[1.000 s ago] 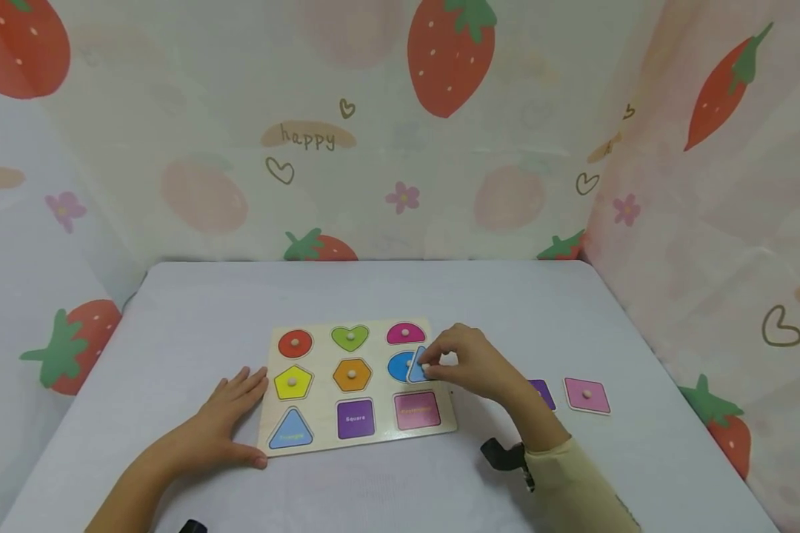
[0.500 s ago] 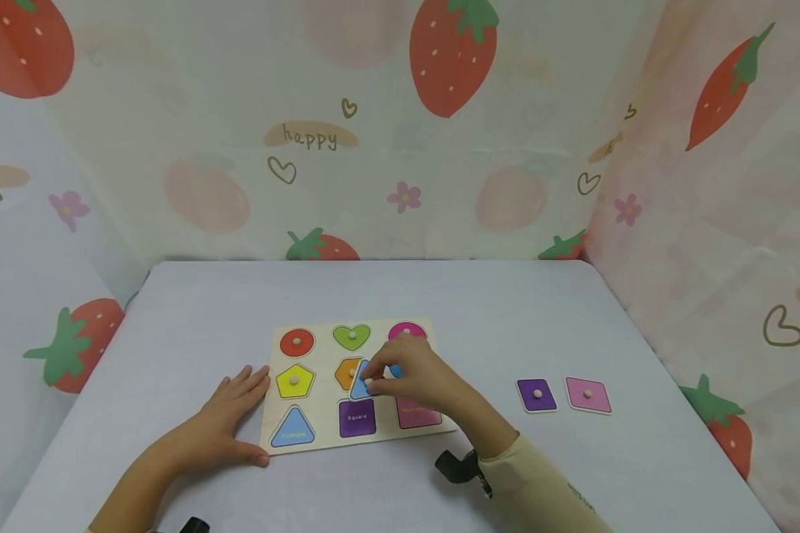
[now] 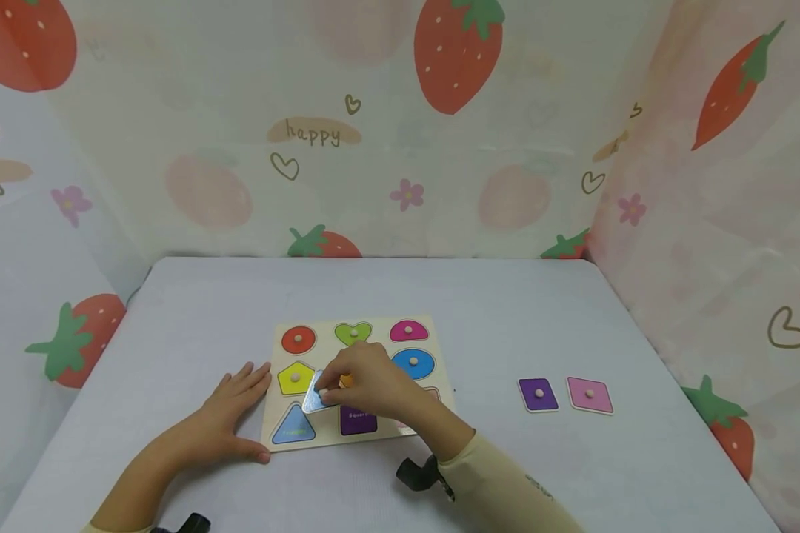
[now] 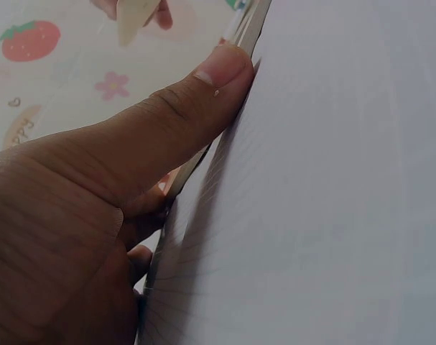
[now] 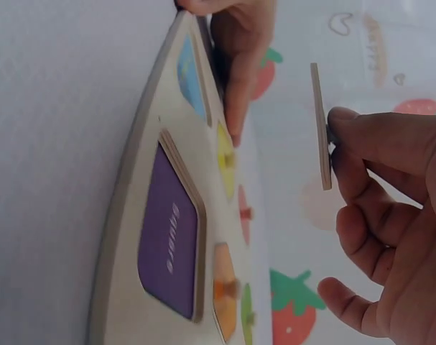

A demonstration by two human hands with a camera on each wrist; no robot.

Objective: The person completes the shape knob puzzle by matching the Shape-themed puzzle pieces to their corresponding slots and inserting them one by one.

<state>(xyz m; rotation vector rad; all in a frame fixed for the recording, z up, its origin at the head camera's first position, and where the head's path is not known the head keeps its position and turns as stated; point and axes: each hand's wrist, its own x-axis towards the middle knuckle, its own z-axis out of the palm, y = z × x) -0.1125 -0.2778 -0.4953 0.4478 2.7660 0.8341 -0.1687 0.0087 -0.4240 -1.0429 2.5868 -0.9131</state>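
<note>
Between thumb and fingers, my right hand (image 3: 373,381) pinches the small knob of a blue triangle puzzle piece (image 3: 313,396). In the right wrist view this piece (image 5: 321,129) appears edge-on, raised above the wooden shape puzzle board (image 5: 117,187). The board's blue triangle recess (image 3: 293,426) lies just left of and below the piece. My left hand (image 3: 223,422) rests at the board's left edge with fingers spread; its thumb (image 4: 225,68) touches the board's edge in the left wrist view. The purple square recess (image 5: 171,230) holds no piece. My right hand partly covers the board's middle and lower right.
Knobbed pieces sit in the board, among them a red circle (image 3: 298,340), a yellow pentagon (image 3: 296,378) and a blue oval (image 3: 414,363). A purple piece (image 3: 538,394) and a pink piece (image 3: 590,394) lie on the white table (image 3: 493,311) to the right.
My right hand has carried the blue triangle piece leftward across the board, from the blue oval, past the orange hexagon, to near the triangle recess. My left hand has stayed in place.
</note>
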